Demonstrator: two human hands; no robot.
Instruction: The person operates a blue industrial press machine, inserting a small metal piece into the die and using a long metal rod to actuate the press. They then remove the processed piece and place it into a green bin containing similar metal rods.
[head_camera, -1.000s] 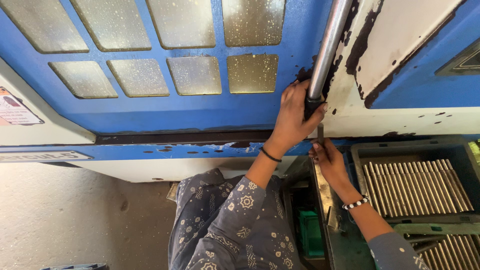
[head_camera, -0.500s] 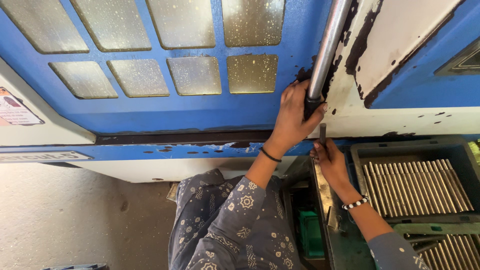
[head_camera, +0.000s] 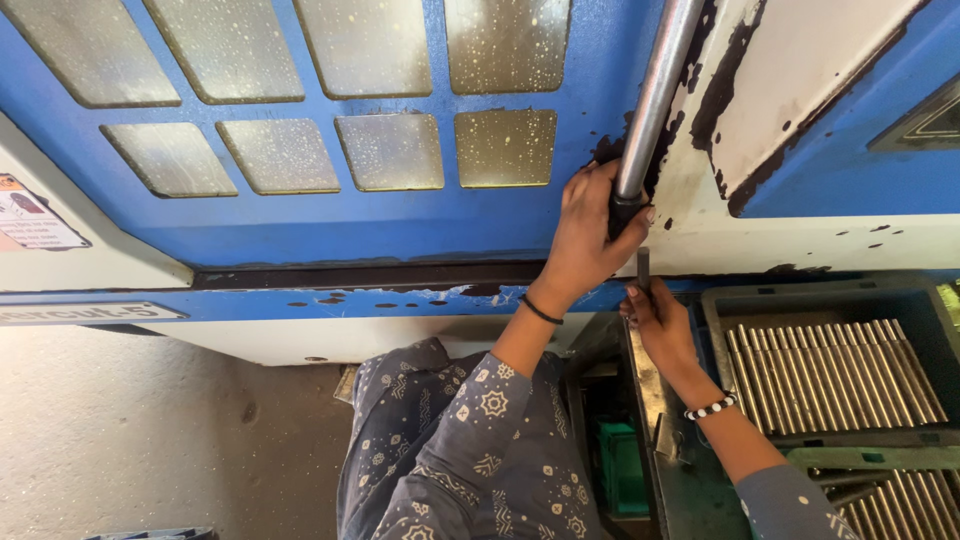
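My left hand (head_camera: 585, 232) is wrapped around the lower end of a long steel door handle (head_camera: 655, 85) on a blue machine door (head_camera: 330, 225) with small speckled window panes. My right hand (head_camera: 658, 322), with a beaded bracelet at the wrist, holds a short dark metal rod (head_camera: 643, 266) upright just below the handle's end. The left wrist carries a thin black band, and the sleeve is grey with a white pattern.
A grey tray (head_camera: 716, 305) at the right holds several metal rods (head_camera: 840, 375) laid side by side, with more rods in a second tray (head_camera: 905, 500) below. A green plastic box (head_camera: 625, 465) sits low in the middle. Concrete floor (head_camera: 130, 440) lies at the left.
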